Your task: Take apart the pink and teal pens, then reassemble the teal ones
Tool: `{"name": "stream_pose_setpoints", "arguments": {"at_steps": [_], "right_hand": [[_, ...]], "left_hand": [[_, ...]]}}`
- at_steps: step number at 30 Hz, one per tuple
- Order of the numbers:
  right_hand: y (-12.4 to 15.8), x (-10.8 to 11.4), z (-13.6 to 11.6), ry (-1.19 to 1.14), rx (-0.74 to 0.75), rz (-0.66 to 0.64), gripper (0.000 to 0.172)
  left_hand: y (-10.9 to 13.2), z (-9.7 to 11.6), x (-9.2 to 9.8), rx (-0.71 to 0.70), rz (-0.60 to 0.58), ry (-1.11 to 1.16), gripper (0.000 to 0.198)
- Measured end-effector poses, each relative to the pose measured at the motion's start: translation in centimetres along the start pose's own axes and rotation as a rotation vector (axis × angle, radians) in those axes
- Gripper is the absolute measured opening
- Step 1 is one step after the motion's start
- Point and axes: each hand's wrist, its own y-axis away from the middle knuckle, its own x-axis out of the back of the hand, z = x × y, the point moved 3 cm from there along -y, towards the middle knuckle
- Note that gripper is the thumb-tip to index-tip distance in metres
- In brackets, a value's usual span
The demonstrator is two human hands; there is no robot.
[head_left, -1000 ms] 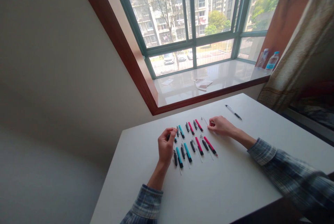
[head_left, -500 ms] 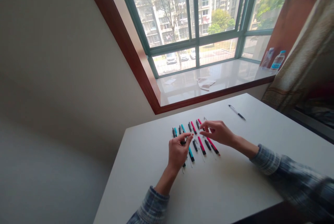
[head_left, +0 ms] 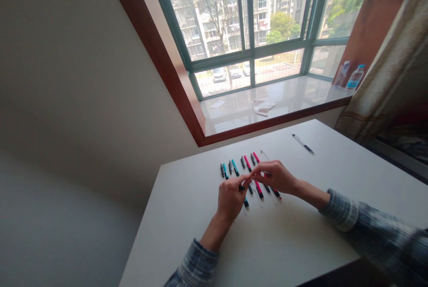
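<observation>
Two rows of pen parts lie on the white table [head_left: 187, 233], among them teal barrels [head_left: 236, 167], pink barrels [head_left: 247, 163], black pieces [head_left: 222, 170] and a thin clear refill [head_left: 265, 154]. My hands cover the middle of the rows. My left hand [head_left: 230, 198] pinches a small black pen part [head_left: 241, 187]. My right hand [head_left: 272, 176] reaches across, its fingertips meeting my left fingers above the rows. Whether those fingertips hold anything is hidden. An assembled white-and-black pen [head_left: 302, 143] lies apart at the far right.
Beyond the table's far edge runs a glossy window sill [head_left: 277, 108] with a crumpled white cloth [head_left: 263, 107] and plastic water bottles [head_left: 355, 77]. A patterned curtain [head_left: 371, 91] hangs at the right. The table's left edge drops away to the floor.
My hands have come together over the rows, the left moving right and the right moving left. The small black part has gone from the rows into my left fingers' reach, and the view shifted slightly.
</observation>
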Motion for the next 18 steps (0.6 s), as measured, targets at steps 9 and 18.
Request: {"name": "stream_pose_setpoints", "arguments": {"at_steps": [9,18], "right_hand": [[-0.3,3.2,4.5,0.232,-0.173,0.234,0.021],[-0.1,4.6,9.4,0.348,-0.362,0.256,0.022]], "left_hand": [[0.0,-0.3,0.4,0.17,0.104,0.096,0.033],[0.4,-0.1,0.3,0.173,0.095,0.148,0.029]]}}
